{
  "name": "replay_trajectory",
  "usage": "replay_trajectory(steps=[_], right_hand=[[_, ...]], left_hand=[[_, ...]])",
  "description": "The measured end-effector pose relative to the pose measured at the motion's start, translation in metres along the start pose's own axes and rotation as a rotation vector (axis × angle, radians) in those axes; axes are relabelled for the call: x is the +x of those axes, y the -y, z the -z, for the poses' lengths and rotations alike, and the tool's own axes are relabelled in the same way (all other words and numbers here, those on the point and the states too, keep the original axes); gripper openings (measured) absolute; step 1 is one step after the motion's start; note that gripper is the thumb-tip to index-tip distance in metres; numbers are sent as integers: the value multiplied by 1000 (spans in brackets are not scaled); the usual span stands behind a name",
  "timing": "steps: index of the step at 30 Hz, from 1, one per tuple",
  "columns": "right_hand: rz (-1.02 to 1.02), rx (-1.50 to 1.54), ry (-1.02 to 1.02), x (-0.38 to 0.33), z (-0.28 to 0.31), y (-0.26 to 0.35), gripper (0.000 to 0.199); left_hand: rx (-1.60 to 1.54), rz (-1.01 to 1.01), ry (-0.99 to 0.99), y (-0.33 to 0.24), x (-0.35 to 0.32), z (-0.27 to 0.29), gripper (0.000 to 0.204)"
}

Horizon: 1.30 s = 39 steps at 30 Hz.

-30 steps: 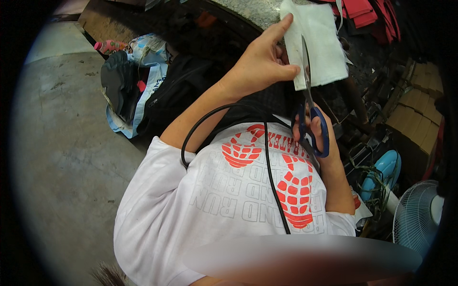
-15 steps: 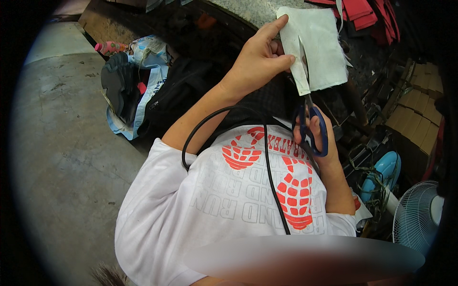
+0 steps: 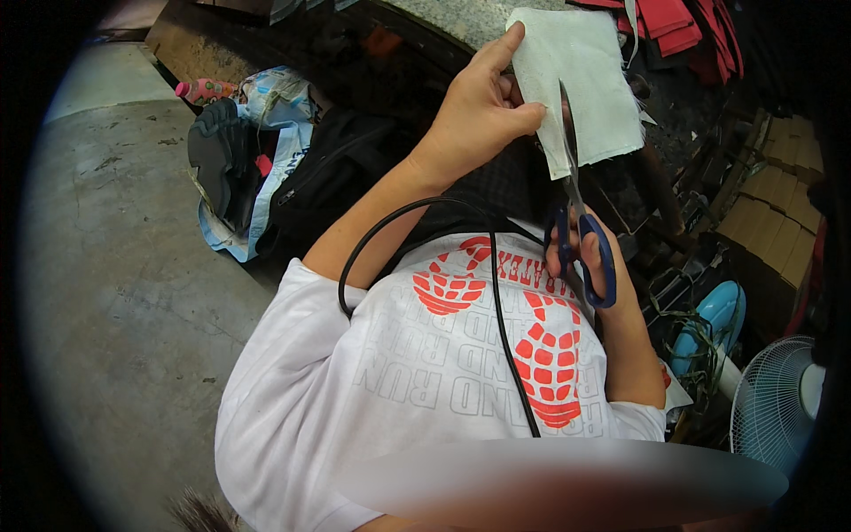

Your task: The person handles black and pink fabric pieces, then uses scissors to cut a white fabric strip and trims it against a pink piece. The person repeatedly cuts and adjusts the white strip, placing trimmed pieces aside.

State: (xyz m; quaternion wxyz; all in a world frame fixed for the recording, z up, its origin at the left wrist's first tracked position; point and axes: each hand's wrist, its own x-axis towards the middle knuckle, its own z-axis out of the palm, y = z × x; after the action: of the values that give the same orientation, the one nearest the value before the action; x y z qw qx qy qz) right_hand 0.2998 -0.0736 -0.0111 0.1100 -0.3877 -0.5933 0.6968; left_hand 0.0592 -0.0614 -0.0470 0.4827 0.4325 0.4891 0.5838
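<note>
Pinching the white cloth [image 3: 592,84] by its left edge, near the speckled tabletop [image 3: 456,22], the fingers of the left hand [image 3: 479,115] are steadying it; the right hand's [image 3: 592,252] are gripping the blue-handled scissors [image 3: 573,191], whose blades should be running parallel to that edge.

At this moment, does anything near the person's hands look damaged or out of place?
Mainly the black cable looping across the white shirt, odd so near the scissors. The white cloth in the left hand is slit from its lower edge, but the blades sit there.
</note>
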Motion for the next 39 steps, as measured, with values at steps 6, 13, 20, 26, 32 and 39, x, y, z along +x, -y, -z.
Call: replay_trajectory(steps=[6,13,20,26,32,39], right_hand=[[-44,50,-36,-9,2,7,53],[-90,118,-24,-12,5,9,60],[-88,175,-38,6,8,13,71],[-85,191,-84,12,0,18,65],[-44,213,-97,21,-7,16,66],[-60,233,-81,19,-6,13,58]], left_hand=[[38,-127,-5,5,3,-2,85],[-15,-73,8,1,2,-3,87],[-174,26,98,-8,-3,-11,91],[-186,21,87,-9,-3,-12,93],[-171,87,82,-11,-3,-10,94],[-136,94,87,-9,-4,-8,94]])
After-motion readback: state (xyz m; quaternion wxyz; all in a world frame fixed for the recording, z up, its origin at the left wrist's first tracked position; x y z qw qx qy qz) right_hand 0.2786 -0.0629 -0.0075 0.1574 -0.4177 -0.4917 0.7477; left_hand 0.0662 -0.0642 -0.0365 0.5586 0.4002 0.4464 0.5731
